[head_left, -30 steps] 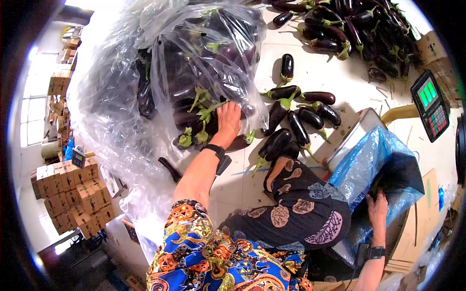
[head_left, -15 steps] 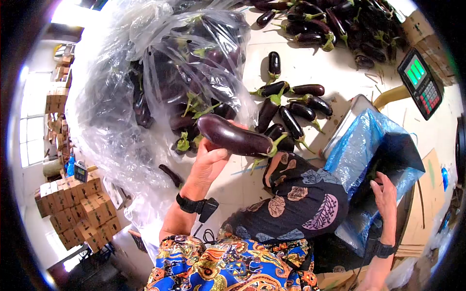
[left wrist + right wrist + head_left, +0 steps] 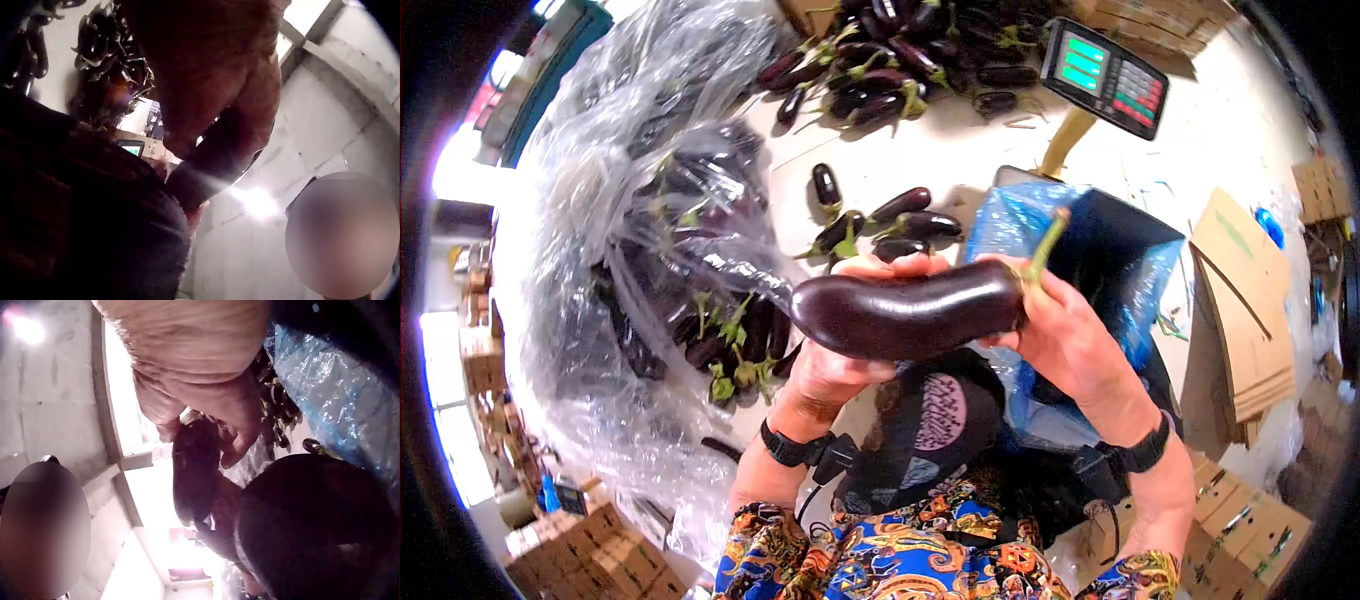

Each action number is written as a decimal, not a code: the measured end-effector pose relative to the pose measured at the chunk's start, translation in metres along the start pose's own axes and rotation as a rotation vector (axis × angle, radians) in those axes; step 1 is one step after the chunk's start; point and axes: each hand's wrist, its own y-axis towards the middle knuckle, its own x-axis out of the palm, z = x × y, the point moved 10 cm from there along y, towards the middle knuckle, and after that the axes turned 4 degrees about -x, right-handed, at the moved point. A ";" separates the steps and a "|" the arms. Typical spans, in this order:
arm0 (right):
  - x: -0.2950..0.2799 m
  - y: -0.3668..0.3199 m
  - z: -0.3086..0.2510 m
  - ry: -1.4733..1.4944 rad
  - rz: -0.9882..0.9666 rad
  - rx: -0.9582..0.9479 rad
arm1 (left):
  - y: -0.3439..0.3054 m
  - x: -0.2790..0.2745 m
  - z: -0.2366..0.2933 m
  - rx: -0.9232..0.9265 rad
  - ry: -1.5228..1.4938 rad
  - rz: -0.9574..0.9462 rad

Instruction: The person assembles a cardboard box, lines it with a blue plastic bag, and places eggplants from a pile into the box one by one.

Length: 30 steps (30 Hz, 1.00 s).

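A large glossy eggplant [image 3: 900,312] lies level between both hands in the head view. The left hand [image 3: 840,372] grips its rounded end from beneath and behind. At the stem end, the right hand [image 3: 1075,335] pinches it with thumb and fingers. In the left wrist view the left hand [image 3: 219,69] is dark against the eggplant [image 3: 215,159]. The right wrist view shows the right hand [image 3: 200,375] on the top of the eggplant [image 3: 197,469]. Several smaller eggplants [image 3: 900,205] lie on the white surface behind.
Clear plastic [image 3: 570,330] covers many eggplants at the left. A blue-lined box [image 3: 1135,225] stands right, beside a scale display [image 3: 1105,78]. An eggplant pile [image 3: 900,50] is at the back. Flat cardboard [image 3: 1245,300] and cartons [image 3: 1250,520] are at the right.
The left hand went from the plastic-covered eggplants to holding one up, now further right. The right hand left the blue-lined box and took the stem end. The head view has swung right.
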 end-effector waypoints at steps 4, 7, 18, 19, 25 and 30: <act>-0.035 -0.009 -0.046 -0.078 0.125 -0.175 | 0.012 0.022 0.000 -0.197 0.097 -0.087; -0.072 -0.039 -0.099 -0.379 0.201 -0.211 | 0.001 0.005 -0.001 -0.269 0.219 -0.032; -0.200 -0.031 -0.014 -1.495 0.366 0.361 | -0.020 -0.083 -0.060 -0.525 0.435 0.324; -0.198 -0.022 0.002 -1.546 0.335 0.407 | -0.025 -0.091 -0.070 -0.550 0.442 0.322; -0.209 -0.010 0.040 -1.492 0.094 0.357 | -0.064 -0.125 -0.113 -0.733 0.373 0.425; -0.219 -0.053 0.010 -1.618 0.412 0.260 | -0.071 -0.152 -0.122 -0.765 0.511 0.401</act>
